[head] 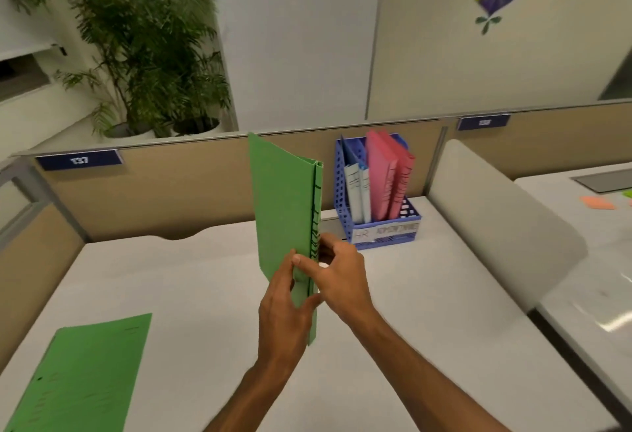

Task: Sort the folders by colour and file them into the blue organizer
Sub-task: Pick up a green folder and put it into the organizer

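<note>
A green folder [284, 205] stands upright on edge above the middle of the desk, spine toward me. My left hand [285, 301] grips its lower left face and my right hand [338, 274] holds its lower right side at the spine. A second green folder [85, 377] lies flat at the desk's near left corner. The blue organizer [342, 188] stands at the back of the desk, right of the held folder. Pink folders [386, 178] fill its right slot and white-blue ones [357, 192] stand in its left slot.
A tan partition [171, 188] runs along the back of the desk. A grey divider [496, 216] closes off the right side, with another desk and orange notes [596, 202] beyond. Potted plants [147, 55] stand behind the partition.
</note>
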Tool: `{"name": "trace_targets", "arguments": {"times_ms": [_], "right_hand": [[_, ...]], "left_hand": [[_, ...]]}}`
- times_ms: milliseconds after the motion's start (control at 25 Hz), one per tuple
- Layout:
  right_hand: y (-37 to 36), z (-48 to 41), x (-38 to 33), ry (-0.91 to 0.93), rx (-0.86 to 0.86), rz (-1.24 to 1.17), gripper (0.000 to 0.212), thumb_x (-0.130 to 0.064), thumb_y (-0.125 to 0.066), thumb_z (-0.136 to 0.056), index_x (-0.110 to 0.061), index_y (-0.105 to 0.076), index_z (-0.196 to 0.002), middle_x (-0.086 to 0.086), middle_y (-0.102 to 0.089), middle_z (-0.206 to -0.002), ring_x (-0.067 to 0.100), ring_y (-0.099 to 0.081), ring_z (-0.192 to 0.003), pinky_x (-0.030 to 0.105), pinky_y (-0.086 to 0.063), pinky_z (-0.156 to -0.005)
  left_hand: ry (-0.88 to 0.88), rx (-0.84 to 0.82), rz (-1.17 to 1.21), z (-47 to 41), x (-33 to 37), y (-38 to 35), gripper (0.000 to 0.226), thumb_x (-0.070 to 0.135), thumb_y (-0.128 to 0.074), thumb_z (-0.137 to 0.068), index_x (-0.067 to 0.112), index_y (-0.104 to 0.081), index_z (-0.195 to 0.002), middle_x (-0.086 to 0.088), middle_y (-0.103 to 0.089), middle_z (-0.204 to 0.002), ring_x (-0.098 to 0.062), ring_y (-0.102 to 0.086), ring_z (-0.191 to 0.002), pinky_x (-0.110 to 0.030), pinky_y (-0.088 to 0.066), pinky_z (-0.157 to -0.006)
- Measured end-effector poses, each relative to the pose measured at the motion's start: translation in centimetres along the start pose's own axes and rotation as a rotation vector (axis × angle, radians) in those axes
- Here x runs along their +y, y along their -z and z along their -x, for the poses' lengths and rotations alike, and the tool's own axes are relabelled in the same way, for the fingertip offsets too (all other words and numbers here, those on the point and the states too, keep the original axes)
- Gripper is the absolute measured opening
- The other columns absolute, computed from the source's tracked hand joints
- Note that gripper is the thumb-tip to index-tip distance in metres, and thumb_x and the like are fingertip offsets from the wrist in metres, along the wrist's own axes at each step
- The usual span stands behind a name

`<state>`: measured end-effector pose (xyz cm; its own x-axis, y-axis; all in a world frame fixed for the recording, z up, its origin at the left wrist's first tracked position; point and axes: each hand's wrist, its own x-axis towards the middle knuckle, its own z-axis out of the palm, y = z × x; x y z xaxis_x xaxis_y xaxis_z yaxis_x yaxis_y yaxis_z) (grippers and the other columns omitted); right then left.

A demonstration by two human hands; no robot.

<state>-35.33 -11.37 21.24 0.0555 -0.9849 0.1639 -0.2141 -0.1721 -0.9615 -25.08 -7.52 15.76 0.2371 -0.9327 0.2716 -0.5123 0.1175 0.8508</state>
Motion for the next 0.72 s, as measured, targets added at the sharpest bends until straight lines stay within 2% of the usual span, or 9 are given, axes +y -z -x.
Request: {"name": "trace_targets", "arguments": {"times_ms": [80, 240, 320, 520, 640, 720], "right_hand": [[2.9, 0.0, 0.1, 0.024, 0.016, 0.036, 0.032, -0.022, -0.076, -0.082, -0.020, -0.067, -0.113, -0.011, -0.072, -0.101, 0.002, -0.068, -0.092, 0.021, -0.058, -0.082], [6.6, -0.6, 0.3, 0.060, 0.178, 0.068, 0.038, -0.026, -0.079, -0.080, -0.023, -0.066, -0.116, -0.020, -0.067, -0.098, -0.003, -0.065, -0.092, 0.009, -0.053, -0.078], [7.7, -1.2, 0.2, 0.072, 0.248, 0.069, 0.039, -0.026, -0.079, -0.080, -0.022, -0.066, -0.116, -0.017, -0.067, -0.099, -0.002, -0.065, -0.093, 0.012, -0.055, -0.079], [10.4, -2.9, -0.4, 0.128, 0.419, 0.054, 0.035, -0.021, -0.079, -0.080, -0.020, -0.068, -0.113, -0.006, -0.071, -0.107, 0.011, -0.068, -0.098, 0.023, -0.059, -0.080], [12.5, -4.1, -0.9, 0.177, 0.475, 0.077, 0.035, -0.019, -0.078, -0.081, -0.017, -0.068, -0.115, -0.004, -0.072, -0.107, 0.011, -0.069, -0.097, 0.025, -0.059, -0.080], [14.0, -5.0, -1.4, 0.216, 0.517, 0.104, 0.037, -0.021, -0.077, -0.083, -0.017, -0.066, -0.118, -0.004, -0.072, -0.109, 0.009, -0.068, -0.098, 0.024, -0.059, -0.080]], "left_hand": [[-0.016, -0.019, 0.017, -0.1, 1.6, -2.3, 0.084, 0.017, -0.079, -0.078, 0.027, -0.034, -0.150, 0.006, -0.051, -0.144, -0.014, -0.054, -0.126, -0.036, -0.051, -0.100], [-0.053, -0.066, 0.073, -1.5, 3.7, -5.6, 0.088, 0.019, -0.077, -0.080, 0.036, -0.028, -0.151, 0.016, -0.047, -0.143, -0.012, -0.053, -0.128, -0.036, -0.053, -0.098], [-0.092, -0.085, 0.103, -2.5, 4.4, -6.9, 0.089, 0.016, -0.077, -0.080, 0.038, -0.027, -0.151, 0.020, -0.045, -0.142, -0.009, -0.051, -0.129, -0.031, -0.051, -0.100], [-0.227, -0.156, 0.172, -5.5, 6.3, -9.8, 0.090, 0.006, -0.074, -0.082, 0.030, -0.025, -0.153, 0.011, -0.046, -0.147, -0.002, -0.049, -0.129, -0.024, -0.047, -0.103], [-0.306, -0.197, 0.212, -7.3, 8.4, -11.2, 0.091, 0.000, -0.072, -0.082, 0.027, -0.022, -0.154, 0.006, -0.044, -0.150, -0.006, -0.047, -0.132, -0.009, -0.043, -0.097], [-0.356, -0.231, 0.232, -8.6, 10.2, -12.1, 0.093, -0.003, -0.071, -0.082, 0.025, -0.020, -0.154, 0.003, -0.041, -0.152, -0.010, -0.045, -0.135, -0.010, -0.044, -0.098]]}}
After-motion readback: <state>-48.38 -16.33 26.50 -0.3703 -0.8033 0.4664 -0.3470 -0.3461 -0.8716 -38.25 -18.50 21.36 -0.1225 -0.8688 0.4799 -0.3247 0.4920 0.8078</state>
